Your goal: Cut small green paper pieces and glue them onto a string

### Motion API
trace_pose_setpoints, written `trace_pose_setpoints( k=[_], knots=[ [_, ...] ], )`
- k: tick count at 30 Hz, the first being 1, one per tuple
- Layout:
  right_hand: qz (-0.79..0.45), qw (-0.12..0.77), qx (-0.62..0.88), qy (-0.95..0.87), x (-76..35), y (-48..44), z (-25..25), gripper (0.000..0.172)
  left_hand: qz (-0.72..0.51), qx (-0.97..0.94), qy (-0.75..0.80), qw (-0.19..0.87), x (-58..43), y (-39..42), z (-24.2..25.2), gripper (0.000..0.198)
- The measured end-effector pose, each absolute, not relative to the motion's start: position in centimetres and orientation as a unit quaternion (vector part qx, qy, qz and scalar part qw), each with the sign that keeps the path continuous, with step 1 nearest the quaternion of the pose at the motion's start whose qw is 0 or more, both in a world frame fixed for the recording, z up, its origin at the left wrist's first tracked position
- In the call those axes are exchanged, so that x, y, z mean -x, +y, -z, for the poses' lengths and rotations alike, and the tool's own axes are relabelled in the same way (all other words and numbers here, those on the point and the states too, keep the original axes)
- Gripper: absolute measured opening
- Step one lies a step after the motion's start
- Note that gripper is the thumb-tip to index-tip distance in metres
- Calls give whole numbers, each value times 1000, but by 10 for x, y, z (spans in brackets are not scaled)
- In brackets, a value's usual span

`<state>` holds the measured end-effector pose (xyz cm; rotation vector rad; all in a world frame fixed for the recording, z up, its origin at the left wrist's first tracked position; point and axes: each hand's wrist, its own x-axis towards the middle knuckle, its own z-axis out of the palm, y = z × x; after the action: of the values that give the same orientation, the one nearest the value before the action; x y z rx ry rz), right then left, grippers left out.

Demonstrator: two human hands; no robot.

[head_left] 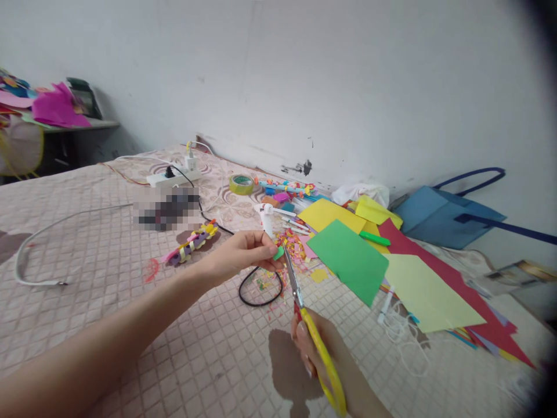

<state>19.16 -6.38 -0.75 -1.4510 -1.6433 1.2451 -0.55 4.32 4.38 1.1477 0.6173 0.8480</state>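
Note:
Between the thumb and fingers of my left hand (256, 251) is a small piece of green paper (278, 253). My right hand (319, 345) is closed around the yellow handles of a pair of scissors (296, 290). The blades point up and away, their tips right beside the green piece; I cannot tell whether they touch it. Behind my left hand stands a white glue gun (266, 219), its black cord (261, 304) looped on the cloth. Small coloured paper scraps (293, 244) lie just beyond the scissor tips.
Coloured sheets, including a green sheet (348, 261), are spread at the right near white string (402, 328). A decorated paper roll (191, 247) lies at the left. Farther back are a power strip (174, 175) and a tape roll (241, 184). A blue bag (444, 217) leans against the wall.

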Motion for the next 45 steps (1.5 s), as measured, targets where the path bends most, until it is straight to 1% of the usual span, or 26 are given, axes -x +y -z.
trace_pose_setpoints(
  k=[7, 17, 27, 35, 40, 45],
  knots=[
    [-466, 308, 548, -623, -192, -63, 3, 49, -403, -521, 284, 697, 2, 39, -43, 19],
    [-447, 329, 562, -613, -189, -63, 3, 46, -466, -462, 304, 691, -13, 26, -37, 23],
    [-434, 321, 566, -623, -191, -63, 0, 48, -472, -455, 323, 683, -15, 23, -35, 22],
    [-426, 332, 577, -613, -191, -63, 1, 41, -476, -453, 326, 679, -16, 23, -33, 23],
    [-424, 324, 581, -615, -192, -63, 2, 37, -482, -455, 331, 672, -17, 22, -32, 22],
    [-432, 333, 586, -600, -190, -64, 0, 38, -487, -453, 333, 669, -17, 22, -31, 23]
  ],
)
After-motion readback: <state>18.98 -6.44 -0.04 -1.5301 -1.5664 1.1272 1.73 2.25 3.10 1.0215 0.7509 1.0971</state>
